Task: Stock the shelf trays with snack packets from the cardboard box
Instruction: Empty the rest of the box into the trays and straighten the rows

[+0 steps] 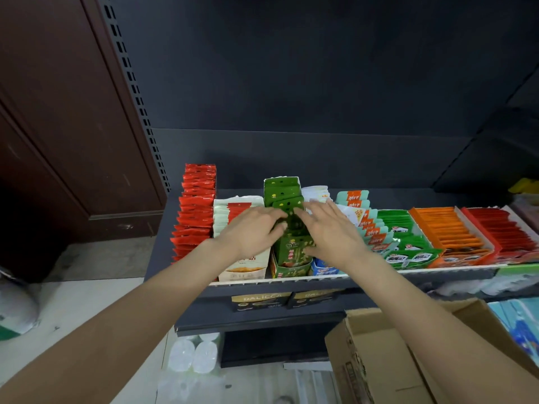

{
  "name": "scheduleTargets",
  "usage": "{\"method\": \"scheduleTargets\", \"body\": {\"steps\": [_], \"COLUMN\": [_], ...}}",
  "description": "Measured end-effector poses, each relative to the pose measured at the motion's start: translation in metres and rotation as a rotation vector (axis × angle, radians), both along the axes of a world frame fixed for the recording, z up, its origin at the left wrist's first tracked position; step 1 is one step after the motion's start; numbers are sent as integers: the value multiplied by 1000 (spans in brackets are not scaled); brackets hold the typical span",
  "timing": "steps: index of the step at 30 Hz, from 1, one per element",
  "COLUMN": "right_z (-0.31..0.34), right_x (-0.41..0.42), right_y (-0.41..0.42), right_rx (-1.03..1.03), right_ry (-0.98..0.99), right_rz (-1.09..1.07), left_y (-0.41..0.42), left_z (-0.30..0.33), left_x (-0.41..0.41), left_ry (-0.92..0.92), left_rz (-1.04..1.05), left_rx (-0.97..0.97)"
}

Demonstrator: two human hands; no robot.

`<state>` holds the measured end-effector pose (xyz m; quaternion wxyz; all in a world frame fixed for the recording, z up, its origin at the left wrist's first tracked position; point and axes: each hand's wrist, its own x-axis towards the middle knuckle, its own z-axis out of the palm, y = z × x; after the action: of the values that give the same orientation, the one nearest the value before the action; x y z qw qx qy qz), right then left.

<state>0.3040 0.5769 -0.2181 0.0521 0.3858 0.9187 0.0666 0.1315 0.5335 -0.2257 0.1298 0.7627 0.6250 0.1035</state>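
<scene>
Left hand (256,228) and right hand (332,231), fingers spread, pressing upright dark green foil snack packets (281,193) in green card tray (288,271), brown cardboard box (408,354) below

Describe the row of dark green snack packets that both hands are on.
The row of dark green glossy snack packets stands upright in a green cardboard tray on the shelf, running front to back between white and blue-white rows. Yellow dots mark their tops. The left hand and right hand press the middle packets from either side.
</scene>
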Motion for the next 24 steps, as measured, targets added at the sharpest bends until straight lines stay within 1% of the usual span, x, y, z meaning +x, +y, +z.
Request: {"method": "scheduleTargets", "body": {"steps": [2, 3, 4, 5, 7, 10, 11, 13, 14, 18, 21, 24], "right_z": [-4, -8, -15, -23, -39, -62, -67, -74, -77, -84, -85, -90], "right_x": [-2, -1, 0, 2, 5, 5, 4, 0, -1, -6, -9, -10], "right_y": [-11, -19, -26, -33, -41, -39, -38, -37, -36, -35, -36, -40], "right_rx": [172, 205, 196, 166, 76, -162, -212, -213, -190, -134, -131, -119], "right_ry": [212, 342, 421, 434, 355, 171, 117, 25, 14, 7, -16, 4], "right_rz": [15, 51, 95, 134, 157, 13, -22, -28, -27, -56, -75, -106], "left_y": [7, 9, 10, 11, 13, 12, 12, 10, 10, 7, 4, 0], "left_z": [-1, -4, -8, -12, -17, -20, -20, -21, -21, -20, -19, -18], "left_x": [0, 0, 0, -1, -2, 1, 2, 3, 2, 3, 3, 3], "left_ry": [34, 67, 102, 121, 106, 82, 78, 65, 64, 73, 51, 40], "left_rz": [-1, -11, -15, -11, 15, 35, 38, 42, 41, 24, 26, 8], "left_rx": [-9, -26, -34, -31, 0, 48, 54, 50, 46, 53, 67, 68]}}
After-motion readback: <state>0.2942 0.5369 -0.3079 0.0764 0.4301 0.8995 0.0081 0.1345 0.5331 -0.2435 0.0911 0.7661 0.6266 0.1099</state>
